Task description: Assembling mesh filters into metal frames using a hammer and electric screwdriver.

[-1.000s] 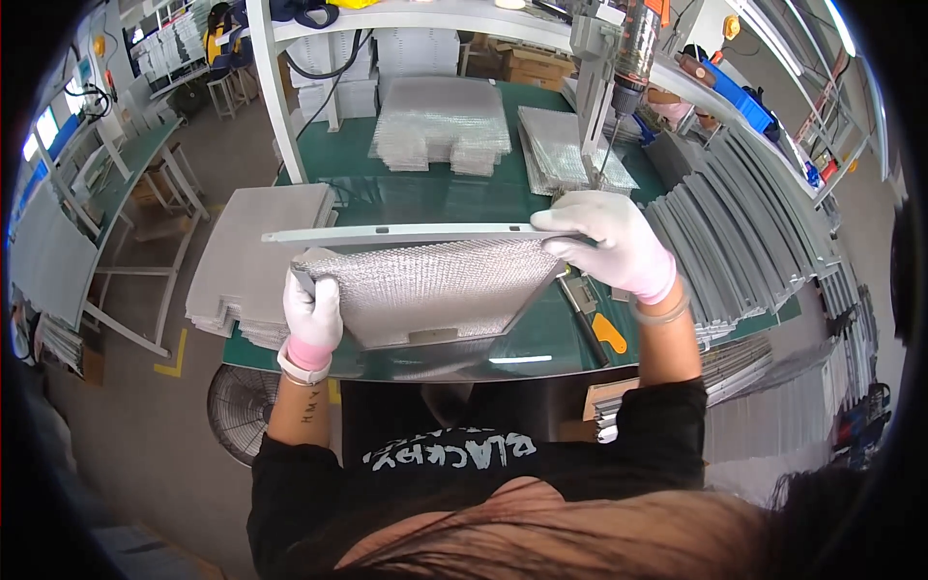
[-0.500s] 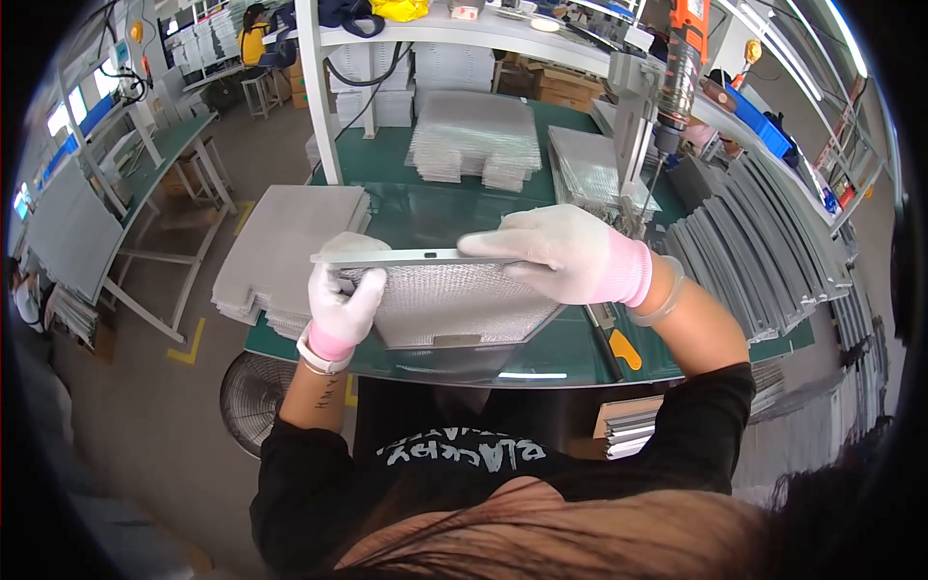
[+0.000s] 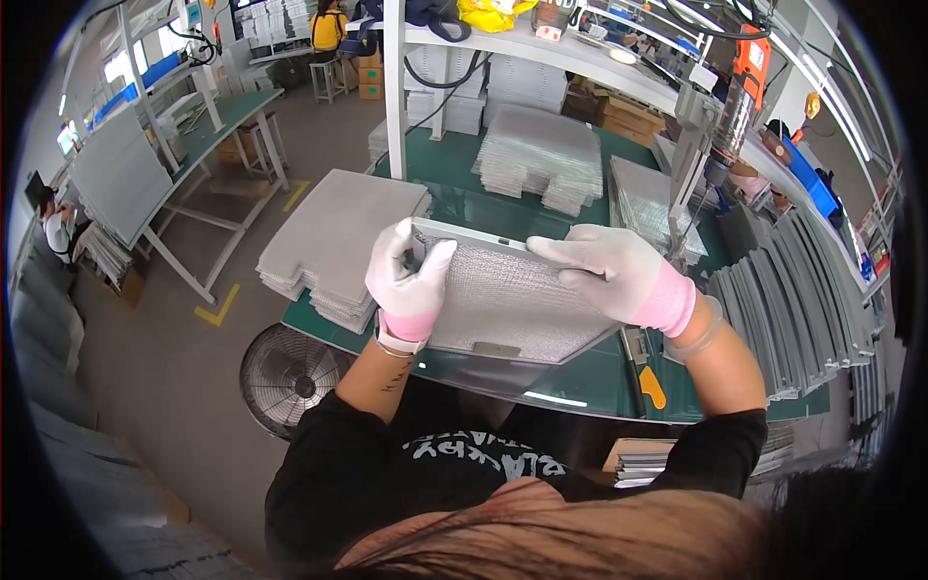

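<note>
I have the left hand [image 3: 408, 277], in a white glove with a pink cuff, with its fingers clamped on the upper left corner of a silvery panel [image 3: 517, 304], thin and finely textured like mesh, tilted over the smooth green desk [image 3: 483, 205]. The right hand [image 3: 623, 277] has its fingers closed on the panel's upper edge, where a pale, slotted strip [image 3: 474, 234] runs. Left of it all I see flat grey sheets [image 3: 338, 227] stacked, notched in outline
</note>
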`<state>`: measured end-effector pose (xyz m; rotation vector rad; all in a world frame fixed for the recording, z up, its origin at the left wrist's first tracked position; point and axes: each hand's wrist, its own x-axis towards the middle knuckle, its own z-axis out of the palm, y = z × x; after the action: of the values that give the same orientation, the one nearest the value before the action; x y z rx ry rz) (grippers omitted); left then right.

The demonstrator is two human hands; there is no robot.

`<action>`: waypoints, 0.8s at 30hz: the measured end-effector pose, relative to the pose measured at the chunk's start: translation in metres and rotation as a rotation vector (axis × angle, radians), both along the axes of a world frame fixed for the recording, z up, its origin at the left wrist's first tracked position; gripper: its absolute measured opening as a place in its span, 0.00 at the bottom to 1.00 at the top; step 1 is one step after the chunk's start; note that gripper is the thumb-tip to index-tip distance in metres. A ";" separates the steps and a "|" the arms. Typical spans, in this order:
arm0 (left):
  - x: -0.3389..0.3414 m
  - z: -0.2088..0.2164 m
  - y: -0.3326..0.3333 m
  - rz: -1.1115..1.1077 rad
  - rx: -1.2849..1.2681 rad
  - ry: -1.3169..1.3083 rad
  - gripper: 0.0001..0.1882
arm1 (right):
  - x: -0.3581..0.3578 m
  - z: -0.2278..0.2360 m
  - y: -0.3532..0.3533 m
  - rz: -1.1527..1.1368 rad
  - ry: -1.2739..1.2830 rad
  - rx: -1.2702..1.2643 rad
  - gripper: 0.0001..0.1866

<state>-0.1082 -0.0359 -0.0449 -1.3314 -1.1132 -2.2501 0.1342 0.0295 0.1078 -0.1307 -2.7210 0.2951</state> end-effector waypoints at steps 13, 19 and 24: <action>-0.014 0.001 0.002 -0.260 0.011 -0.105 0.14 | -0.003 0.005 -0.004 -0.044 -0.041 -0.004 0.30; -0.024 0.000 0.004 -0.462 -0.070 -0.010 0.25 | -0.003 0.003 -0.009 -0.046 -0.025 0.098 0.28; -0.044 -0.030 0.013 -0.206 -0.175 0.229 0.23 | 0.001 0.004 -0.016 -0.040 0.247 0.590 0.23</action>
<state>-0.1518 -0.0229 -0.0752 -1.7986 -1.1575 -2.1036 0.1356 0.0136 0.1114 0.0182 -2.4383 -0.4737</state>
